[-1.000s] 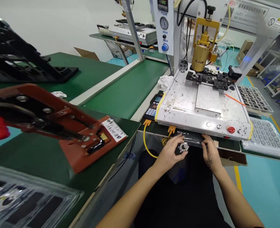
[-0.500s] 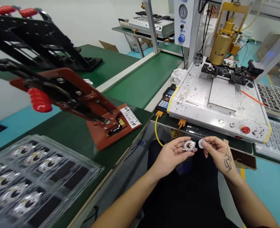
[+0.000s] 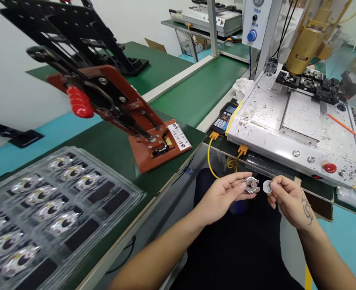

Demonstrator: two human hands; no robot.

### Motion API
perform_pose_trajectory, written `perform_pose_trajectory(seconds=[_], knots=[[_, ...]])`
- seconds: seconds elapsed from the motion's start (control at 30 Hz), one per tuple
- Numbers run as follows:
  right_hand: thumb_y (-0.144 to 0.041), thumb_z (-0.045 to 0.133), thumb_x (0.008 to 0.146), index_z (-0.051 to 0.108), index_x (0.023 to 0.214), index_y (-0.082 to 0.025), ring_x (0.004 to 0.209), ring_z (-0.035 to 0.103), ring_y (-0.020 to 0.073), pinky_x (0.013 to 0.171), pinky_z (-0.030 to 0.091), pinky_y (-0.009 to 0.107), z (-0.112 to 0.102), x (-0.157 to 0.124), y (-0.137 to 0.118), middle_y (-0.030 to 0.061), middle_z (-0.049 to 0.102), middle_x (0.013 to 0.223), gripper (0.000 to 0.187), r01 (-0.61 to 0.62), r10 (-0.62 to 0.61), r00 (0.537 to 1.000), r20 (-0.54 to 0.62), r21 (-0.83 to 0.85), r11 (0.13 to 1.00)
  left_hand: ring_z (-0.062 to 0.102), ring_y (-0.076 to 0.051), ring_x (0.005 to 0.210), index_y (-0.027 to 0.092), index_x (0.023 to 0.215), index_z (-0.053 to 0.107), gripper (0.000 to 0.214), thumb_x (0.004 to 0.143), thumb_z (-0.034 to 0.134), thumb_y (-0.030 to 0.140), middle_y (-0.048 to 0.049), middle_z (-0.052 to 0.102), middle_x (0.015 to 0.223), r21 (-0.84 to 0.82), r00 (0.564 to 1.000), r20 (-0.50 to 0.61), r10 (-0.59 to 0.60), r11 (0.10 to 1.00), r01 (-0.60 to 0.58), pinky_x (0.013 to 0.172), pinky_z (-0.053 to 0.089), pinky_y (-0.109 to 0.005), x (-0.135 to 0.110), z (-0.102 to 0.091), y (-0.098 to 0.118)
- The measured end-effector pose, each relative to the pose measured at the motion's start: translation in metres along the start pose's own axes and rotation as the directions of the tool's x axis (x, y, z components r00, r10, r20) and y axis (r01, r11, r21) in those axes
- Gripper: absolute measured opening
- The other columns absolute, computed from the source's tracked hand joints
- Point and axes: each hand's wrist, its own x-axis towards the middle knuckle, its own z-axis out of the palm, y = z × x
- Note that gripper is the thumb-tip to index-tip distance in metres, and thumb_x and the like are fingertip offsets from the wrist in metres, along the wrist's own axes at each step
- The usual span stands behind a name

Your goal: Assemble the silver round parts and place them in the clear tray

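Observation:
In my left hand [image 3: 226, 194] is a round silver watch case [image 3: 250, 185] with an open centre, pinched between thumb and fingers. A thin round pale disc [image 3: 266, 187] with dark print sits between the thumb and fingertips of my right hand [image 3: 289, 198]. Case and disc are held apart, side by side above my lap. On the left bench, a clear plastic tray [image 3: 111, 219] holds several similar silver cases [image 3: 64, 222]. Some of its pockets show only dark bottoms.
A brown-red press jig [image 3: 144, 151] with a red handle [image 3: 79, 101] stands on the left bench. On the right is a white machine [image 3: 265, 133] with a gold cylinder [image 3: 304, 48] and a red button [image 3: 329, 168]. A keypad [image 3: 223, 119] with a yellow cable lies between.
The view has swung left, so the bench and machine sit farther right in the picture. Both hands keep their hold, and the disc stays beside the watch case, slightly farther from it.

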Motion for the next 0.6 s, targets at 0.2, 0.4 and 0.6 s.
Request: perform_pose_trajectory(seconds=[0.2,0.4,0.6], knots=[[-0.044,0.075,0.103,0.066,0.092,-0.023,0.061,0.053,0.0114,0.058,0.040,0.026,-0.0003,-0.0030,-0.0010,-0.0014,0.065,0.076,0.025,-0.017,0.018,0.999,0.028,-0.043,0.999,0.077,-0.034,0.121,0.014,0.137,0.076,0.054,0.093,0.087,0.043,-0.0158,0.081,0.127,0.000,1.000,0.001,-0.009,1.000,0.009,0.108,0.065,-0.051,-0.0040,-0.0010,-0.0001],[-0.044,0.075,0.103,0.064,0.092,-0.022,0.061,0.050,0.0109,0.057,0.035,0.027,0.0021,-0.0045,-0.0032,-0.0016,0.062,0.077,0.027,-0.028,0.031,0.998,0.048,-0.054,0.998,0.078,-0.032,0.119,0.016,0.135,0.078,0.051,0.093,0.087,0.043,-0.0137,0.083,0.123,-0.030,1.000,0.011,-0.004,1.000,0.004,0.105,0.066,-0.048,-0.0054,-0.0022,-0.0021],[-0.046,0.073,0.104,0.063,0.093,-0.023,0.060,0.047,0.0122,0.057,0.034,0.029,0.0053,-0.0053,-0.0028,-0.0023,0.060,0.076,0.027,-0.030,0.035,0.998,0.046,-0.094,0.995,0.078,-0.032,0.118,0.016,0.132,0.079,0.048,0.092,0.087,0.041,-0.0138,0.083,0.122,-0.058,1.000,0.019,0.003,0.998,-0.002,0.105,0.066,-0.050,-0.0061,0.0000,-0.0019]])
